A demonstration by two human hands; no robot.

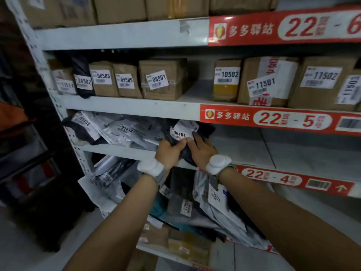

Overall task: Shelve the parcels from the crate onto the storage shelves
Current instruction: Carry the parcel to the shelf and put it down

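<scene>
Both hands are working at the middle of the frame on one dark parcel [205, 132], which is lying at the front edge of the shelf [244, 151] under the red 22-5 strip [273, 119] and leaning against a pile of grey bags [127, 132] to its left. The left hand [170, 150] is curling its grip around the parcel's lower edge and pinching the plastic. The right hand [201, 149] is lying with its grip open, fingers flat on the bag, probably pressing it back so it is not sliding off. The white label [180, 133] reading 06404 is facing outward, likely so the number can be read from the aisle.
</scene>
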